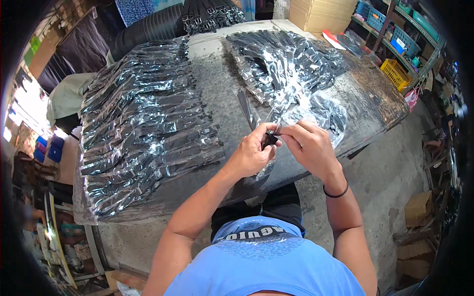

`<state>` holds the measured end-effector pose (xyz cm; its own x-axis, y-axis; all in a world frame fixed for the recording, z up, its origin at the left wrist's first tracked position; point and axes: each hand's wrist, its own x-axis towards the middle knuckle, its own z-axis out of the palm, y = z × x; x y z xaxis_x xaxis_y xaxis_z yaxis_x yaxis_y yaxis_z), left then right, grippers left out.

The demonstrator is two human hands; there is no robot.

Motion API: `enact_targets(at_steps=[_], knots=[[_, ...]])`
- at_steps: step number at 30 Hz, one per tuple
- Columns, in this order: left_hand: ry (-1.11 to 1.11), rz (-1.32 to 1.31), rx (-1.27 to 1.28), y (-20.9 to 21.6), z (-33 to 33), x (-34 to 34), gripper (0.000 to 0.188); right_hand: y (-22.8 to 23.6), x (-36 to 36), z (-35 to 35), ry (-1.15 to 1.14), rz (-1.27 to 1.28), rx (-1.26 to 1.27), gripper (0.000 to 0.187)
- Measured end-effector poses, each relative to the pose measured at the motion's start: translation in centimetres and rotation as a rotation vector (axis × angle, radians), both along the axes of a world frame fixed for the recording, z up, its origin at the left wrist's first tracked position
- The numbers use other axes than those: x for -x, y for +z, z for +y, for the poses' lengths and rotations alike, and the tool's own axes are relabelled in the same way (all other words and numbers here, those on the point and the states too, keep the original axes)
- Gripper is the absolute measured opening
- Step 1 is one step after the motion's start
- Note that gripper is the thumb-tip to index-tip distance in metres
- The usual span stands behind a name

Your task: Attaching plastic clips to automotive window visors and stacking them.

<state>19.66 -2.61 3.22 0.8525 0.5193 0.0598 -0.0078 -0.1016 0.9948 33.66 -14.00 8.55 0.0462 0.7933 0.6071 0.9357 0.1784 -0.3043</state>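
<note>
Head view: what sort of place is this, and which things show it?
Probably a small workshop: plastic-wrapped black straps spread across a worn table, with a rack of plastic baskets beyond.

Left hand (255,152) around black piece (270,140), right hand (312,148), plastic-wrapped straps (153,118)

Daylight burns out white beyond the left edge of your surface (210,74). Harsh glare bleaches the clear plastic wrapping (294,79) near its far edge; past its right edge you get dimmer light, fisheye-bent lines and a black rim.
</note>
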Motion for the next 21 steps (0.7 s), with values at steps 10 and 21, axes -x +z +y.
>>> enact_targets(at_steps=[10, 21], knots=[[0.018, -0.272, 0.068, 0.6, -2.1, 0.7, 0.038, 0.6, 0.8, -0.8, 0.183, 0.362, -0.037, 0.021], [-0.081, -0.435, -0.159, -1.8, -2.2, 1.4, 0.029, -7.7, 1.7, 0.4, 0.289, 1.636, 0.222, 0.038]])
